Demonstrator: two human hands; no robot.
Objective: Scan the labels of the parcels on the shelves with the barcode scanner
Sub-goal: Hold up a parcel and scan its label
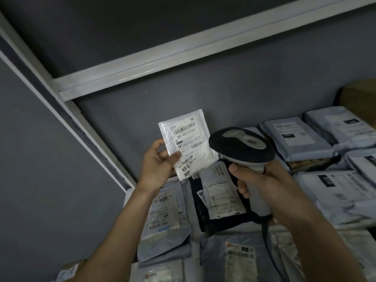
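The left hand [156, 161] is pinching a small white parcel [188, 145] upright, label facing out; the right hand [262, 180] is gripping the barcode scanner [241, 145], fingers curled round its handle, aiming beside it.

Left hand [157, 159] raised, thumb pinching, right hand [262, 178] curled, forearms extended

1. Shelf [130, 192], white metal frame against a grey wall; only its left front corner shows bare.
2. Grey mailer bags [295, 137], laid flat in rows at right, each bearing a white label.
3. Dark parcel [221, 218] with a white label, centre, lying among the paler bags.
4. Pale bag [162, 216], left of the dark parcel, its label reading "3005".
5. Brown carton [360, 98] at the far right rear, behind the grey mailer bags.
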